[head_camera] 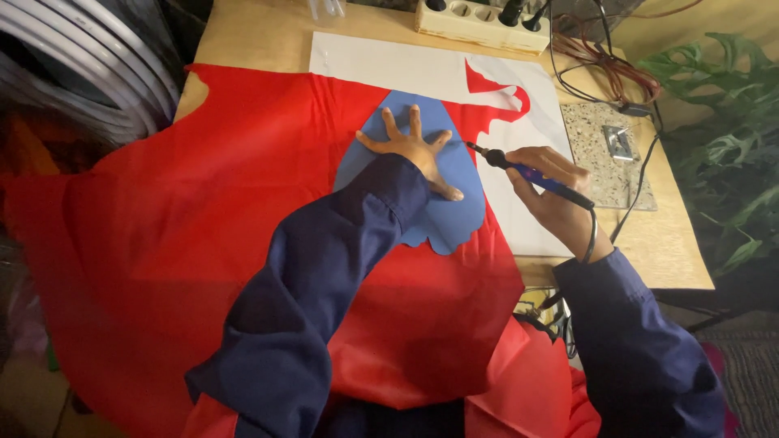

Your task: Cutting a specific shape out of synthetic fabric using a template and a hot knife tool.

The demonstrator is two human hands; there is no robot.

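Observation:
My left hand (pixel 415 148) lies flat with fingers spread on a blue template (pixel 458 211), pressing it onto a large red cloth (pixel 243 211) spread over the table. My right hand (pixel 552 195) grips a blue-handled hot cutting tool (pixel 527 173) like a pen; its dark tip sits at the template's right edge. A black cord runs from the tool past my wrist. To the right of the template the cloth is cut away and a white sheet (pixel 389 65) shows beneath.
A wooden table (pixel 673 251) carries a speckled stone tile (pixel 588 138) with a metal stand at the right, a beige power strip (pixel 479 20) with plugs at the back, and tangled cables. Green plant leaves (pixel 730 146) stand beyond the table's right edge.

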